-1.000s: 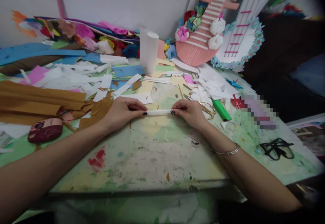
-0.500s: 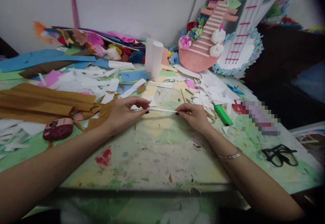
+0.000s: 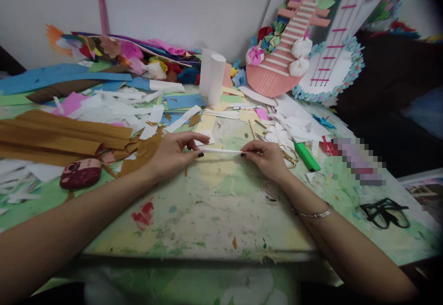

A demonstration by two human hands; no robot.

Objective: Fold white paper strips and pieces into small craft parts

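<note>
A thin white paper strip (image 3: pixel 221 150) stretches level between my two hands, just above the paint-stained table (image 3: pixel 207 217). My left hand (image 3: pixel 176 153) pinches its left end between thumb and a bent finger, with the index finger lifted away. At the other end, my right hand (image 3: pixel 265 157) grips the strip between thumb and index finger. Scissors with gold handles (image 3: pixel 290 157) lie just beyond my right hand, beside a green tube-like object (image 3: pixel 306 156). Behind my left hand rests a flat white paper piece (image 3: pixel 204 140).
Brown crepe paper (image 3: pixel 62 134) and a maroon mouse-shaped object (image 3: pixel 80 173) lie at left. White paper scraps (image 3: pixel 121 106) spread behind. A white paper roll (image 3: pixel 216 79) stands at the back, near paper instruments with flowers (image 3: pixel 277 72). Black glasses (image 3: pixel 385 213) lie at right.
The left index finger has lifted and straightened away from the thumb. Both hands still hold the strip in nearly the same place, and the view has shifted slightly.
</note>
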